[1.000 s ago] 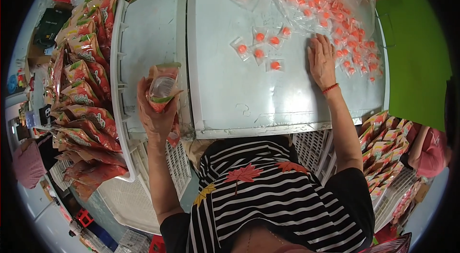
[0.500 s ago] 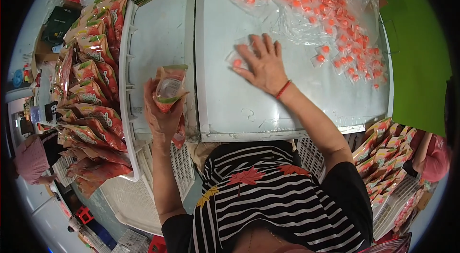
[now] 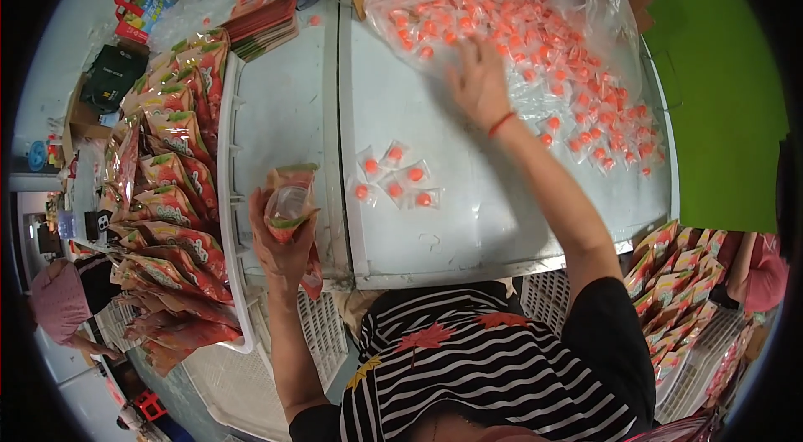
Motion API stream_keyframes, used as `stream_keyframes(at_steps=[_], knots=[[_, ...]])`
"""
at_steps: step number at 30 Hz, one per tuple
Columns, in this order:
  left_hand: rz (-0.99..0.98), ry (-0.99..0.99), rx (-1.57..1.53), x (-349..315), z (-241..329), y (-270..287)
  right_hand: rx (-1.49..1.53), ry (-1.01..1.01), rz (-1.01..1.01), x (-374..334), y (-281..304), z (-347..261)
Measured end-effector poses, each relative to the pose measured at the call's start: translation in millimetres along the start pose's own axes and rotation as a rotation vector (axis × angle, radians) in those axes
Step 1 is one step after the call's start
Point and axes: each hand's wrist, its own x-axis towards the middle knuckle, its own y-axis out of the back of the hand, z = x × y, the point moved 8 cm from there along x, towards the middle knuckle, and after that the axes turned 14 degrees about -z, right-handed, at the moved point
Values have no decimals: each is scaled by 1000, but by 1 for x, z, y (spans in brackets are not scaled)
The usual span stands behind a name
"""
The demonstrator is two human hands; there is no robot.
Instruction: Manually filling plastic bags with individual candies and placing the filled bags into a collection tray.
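Fingers of the left hand (image 3: 283,245) wrap an open red-and-green printed pouch (image 3: 288,204), held upright at the white metal table's (image 3: 452,141) near edge. Right hand (image 3: 478,84), fingers spread wide, presses on the heap of small clear sachets with orange sweets (image 3: 535,49) at one o'clock; five loose sachets (image 3: 391,178) lie between.

left hand (image 3: 284,245) up near the chest, fingers curled tight, right hand (image 3: 478,84) stretched way forward (palm down, fingers spread)
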Motion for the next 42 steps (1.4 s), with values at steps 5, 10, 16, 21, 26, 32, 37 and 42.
stream_keyframes(at_steps=[5,10,16,21,26,32,37,42], knots=[[29,-30,15,-1,2,-4,-330,-144,-38,43,-12,54],[31,-13,-9,0,-4,-8,-206,-104,-177,2,-36,23],[6,-22,16,4,-1,-11,-74,66,-130,-42,-8,23],[15,10,-66,-2,-10,-10,-300,141,-259,-45,5,62],[13,-8,-12,-9,-7,-7,-172,112,-191,-37,16,38],[18,-4,-28,1,0,-7,124,235,-125,-22,-9,11],[8,27,-29,-3,-7,-6,667,-2,-276,-22,-14,12],[20,-22,10,0,-2,-7,1209,-160,-291,2,-21,50]])
